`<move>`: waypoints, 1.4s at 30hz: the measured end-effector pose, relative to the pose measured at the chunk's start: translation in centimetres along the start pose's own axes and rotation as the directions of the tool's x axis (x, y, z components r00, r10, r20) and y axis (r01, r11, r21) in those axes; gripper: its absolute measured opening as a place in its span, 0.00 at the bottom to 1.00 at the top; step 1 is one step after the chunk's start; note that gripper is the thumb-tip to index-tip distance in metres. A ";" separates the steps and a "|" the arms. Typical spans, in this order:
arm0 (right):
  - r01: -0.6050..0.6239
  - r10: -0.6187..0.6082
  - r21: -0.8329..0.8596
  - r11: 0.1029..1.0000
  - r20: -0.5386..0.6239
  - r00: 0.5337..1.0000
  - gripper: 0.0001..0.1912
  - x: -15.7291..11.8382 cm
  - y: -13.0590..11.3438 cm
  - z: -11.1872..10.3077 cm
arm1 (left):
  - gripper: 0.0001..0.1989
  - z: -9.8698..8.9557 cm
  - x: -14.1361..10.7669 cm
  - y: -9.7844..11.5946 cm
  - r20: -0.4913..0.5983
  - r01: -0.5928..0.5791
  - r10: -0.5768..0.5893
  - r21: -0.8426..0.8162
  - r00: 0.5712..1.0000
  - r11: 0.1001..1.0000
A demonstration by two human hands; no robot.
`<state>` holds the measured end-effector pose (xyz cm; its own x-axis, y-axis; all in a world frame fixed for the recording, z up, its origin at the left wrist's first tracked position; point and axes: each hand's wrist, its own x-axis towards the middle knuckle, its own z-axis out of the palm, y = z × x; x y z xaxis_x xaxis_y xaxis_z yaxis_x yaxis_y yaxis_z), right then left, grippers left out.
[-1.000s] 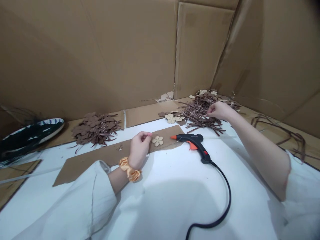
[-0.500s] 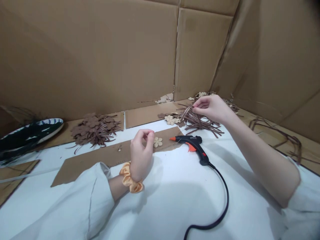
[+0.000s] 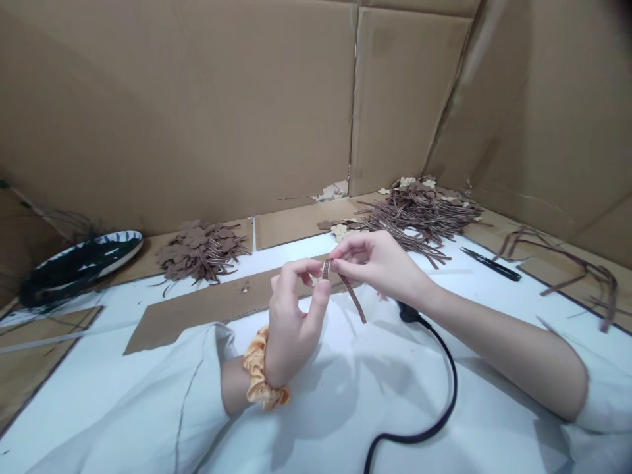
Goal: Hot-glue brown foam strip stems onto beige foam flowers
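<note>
My left hand [image 3: 296, 316] and my right hand [image 3: 375, 260] meet above the table, pinching a narrow brown striped ribbon strip [image 3: 347, 291] between their fingertips. Its loose end hangs down and to the right. A black hot glue gun [image 3: 407, 313] lies almost hidden under my right wrist, with only its rear end and black cord [image 3: 447, 401] showing. The cream flower is mostly hidden behind my left hand. An orange satin scrunchie [image 3: 259, 372] circles my left wrist.
Behind my hands lie a heap of brown ribbon strips [image 3: 419, 214] and a pile of brown flower cutouts [image 3: 200, 250]. Black-handled scissors [image 3: 491, 264] rest to the right. A patterned plate [image 3: 81, 266] holding dark strands sits at far left. Cardboard walls [image 3: 207, 112] stand behind.
My right hand has come from the ribbon heap to the middle with a strip, and my left hand has risen to hold it too. My right arm now covers the glue gun.
</note>
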<state>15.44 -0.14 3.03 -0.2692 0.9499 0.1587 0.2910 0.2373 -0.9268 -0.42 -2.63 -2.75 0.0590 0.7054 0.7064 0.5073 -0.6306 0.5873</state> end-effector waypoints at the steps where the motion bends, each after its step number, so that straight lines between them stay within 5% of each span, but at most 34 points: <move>1: -0.017 0.017 0.040 0.999 0.009 1.000 0.02 0.0 0.0 0.1 | 0.05 0.1 -0.1 0.0 -0.010 0.001 -0.001 -0.005 1.000 1.000; 17: -0.263 0.258 0.365 0.893 0.062 0.964 0.08 0.3 1.3 0.5 | 0.06 0.6 -0.4 0.5 0.074 0.190 -0.177 -0.236 0.981 0.953; 42: -0.188 0.212 0.420 0.888 -0.010 0.977 0.11 0.2 1.1 0.6 | 0.05 0.8 -0.4 0.3 0.193 0.387 -0.343 -0.279 0.919 0.879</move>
<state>15.20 0.21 1.86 -0.1927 0.9805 -0.0377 -0.0765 -0.0533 -0.9956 0.41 -2.80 -3.18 0.0458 0.9272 0.3718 0.2292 -0.3720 0.8995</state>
